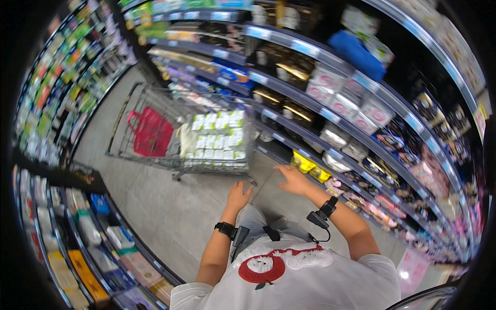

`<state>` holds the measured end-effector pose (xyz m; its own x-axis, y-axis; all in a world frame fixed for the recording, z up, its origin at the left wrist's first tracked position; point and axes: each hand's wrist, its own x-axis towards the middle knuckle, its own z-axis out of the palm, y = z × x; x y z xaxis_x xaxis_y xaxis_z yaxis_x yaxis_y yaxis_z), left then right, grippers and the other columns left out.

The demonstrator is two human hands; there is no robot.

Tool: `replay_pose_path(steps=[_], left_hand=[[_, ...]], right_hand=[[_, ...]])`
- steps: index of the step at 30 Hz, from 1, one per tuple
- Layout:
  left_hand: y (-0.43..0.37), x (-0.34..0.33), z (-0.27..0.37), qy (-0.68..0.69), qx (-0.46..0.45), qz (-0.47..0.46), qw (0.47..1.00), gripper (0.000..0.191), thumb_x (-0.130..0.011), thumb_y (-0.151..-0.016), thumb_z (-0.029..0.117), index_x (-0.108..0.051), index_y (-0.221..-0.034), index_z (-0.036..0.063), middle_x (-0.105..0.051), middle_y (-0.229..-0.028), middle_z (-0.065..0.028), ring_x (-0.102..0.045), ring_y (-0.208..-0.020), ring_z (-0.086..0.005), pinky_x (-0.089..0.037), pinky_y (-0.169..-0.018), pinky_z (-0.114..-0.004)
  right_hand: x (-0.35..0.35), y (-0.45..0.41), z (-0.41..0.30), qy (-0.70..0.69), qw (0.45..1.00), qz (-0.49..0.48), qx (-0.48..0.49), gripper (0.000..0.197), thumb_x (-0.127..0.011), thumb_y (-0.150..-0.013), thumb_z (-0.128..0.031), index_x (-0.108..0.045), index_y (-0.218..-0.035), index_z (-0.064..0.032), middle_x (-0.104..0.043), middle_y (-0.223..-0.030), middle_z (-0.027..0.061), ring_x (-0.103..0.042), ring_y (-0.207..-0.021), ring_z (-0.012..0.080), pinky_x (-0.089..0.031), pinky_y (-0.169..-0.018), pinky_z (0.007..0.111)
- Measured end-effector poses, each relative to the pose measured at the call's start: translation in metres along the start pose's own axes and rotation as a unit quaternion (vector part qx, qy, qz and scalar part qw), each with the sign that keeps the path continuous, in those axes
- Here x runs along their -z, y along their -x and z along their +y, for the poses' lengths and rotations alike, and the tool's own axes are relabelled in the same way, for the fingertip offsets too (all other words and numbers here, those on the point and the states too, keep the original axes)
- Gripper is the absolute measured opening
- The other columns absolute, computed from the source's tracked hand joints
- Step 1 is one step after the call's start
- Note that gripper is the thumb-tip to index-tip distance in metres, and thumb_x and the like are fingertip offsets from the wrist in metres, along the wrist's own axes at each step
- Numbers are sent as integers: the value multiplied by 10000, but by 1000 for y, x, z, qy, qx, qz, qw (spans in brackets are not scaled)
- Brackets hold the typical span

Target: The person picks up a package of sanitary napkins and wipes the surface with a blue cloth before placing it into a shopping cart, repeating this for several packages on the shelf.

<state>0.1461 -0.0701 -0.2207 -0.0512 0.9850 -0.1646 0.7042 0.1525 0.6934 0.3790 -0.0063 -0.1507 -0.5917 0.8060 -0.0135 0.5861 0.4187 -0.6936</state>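
Observation:
My left hand is held out low over the floor, fingers apart and empty, just below the near corner of a wire shopping cart. To its right my right hand reaches out empty with spread fingers, beside yellow packages on the lowest shelf. It does not clearly touch them. In the cart lie many white-and-green packs in rows. A red bag sits nearer the cart's handle, with a pale cloth-like item between. Both wrists wear black strapped devices.
Curved shelving with packaged goods runs along the right, holding white boxes and a blue item. More shelves stand at lower left and far left. Grey floor lies between them. A pink sheet is at lower right.

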Motion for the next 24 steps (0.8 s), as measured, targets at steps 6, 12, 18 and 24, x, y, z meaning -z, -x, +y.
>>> replay_pose_path(steps=[6, 12, 18, 24], left_hand=[[26, 52, -114, 106, 88, -67, 988, 421, -547, -775, 377, -575, -1012, 30, -617, -903, -177, -587, -833, -333, -450, -762, -395], [10, 159, -243, 7, 93, -259, 961, 413, -545, -793, 409, -578, -1029, 72, -617, -955, -164, -585, -896, -301, -455, -775, -379], [18, 297, -335, 101, 146, 47, 983, 416, -553, -773, 365, -580, -1026, 35, -611, -939, -178, -580, -881, -314, -453, -767, -372], [80, 358, -393, 150, 202, 156, 955, 404, -560, -788, 346, -571, -1019, 15, -610, -928, -177, -589, -856, -291, -459, -751, -343]], right_hand=[[-105, -88, -70, 24, 984, -157, 84, 493, -657, -655, -173, -486, -1102, -57, -551, -984, 157, -515, -962, 315, -413, -817, 379], [-207, -202, -141, -1, 976, -201, 83, 393, -642, -688, -195, -531, -1036, -51, -574, -891, 139, -552, -866, 301, -447, -736, 376], [-306, -301, -221, -71, 964, -257, 19, 295, -568, -748, -120, -557, -1031, -40, -611, -874, 93, -590, -807, 183, -469, -702, 302], [-384, -383, -283, -229, 951, -203, -28, 182, -562, -756, -77, -591, -928, -25, -603, -705, 56, -589, -658, 117, -470, -602, 249]])
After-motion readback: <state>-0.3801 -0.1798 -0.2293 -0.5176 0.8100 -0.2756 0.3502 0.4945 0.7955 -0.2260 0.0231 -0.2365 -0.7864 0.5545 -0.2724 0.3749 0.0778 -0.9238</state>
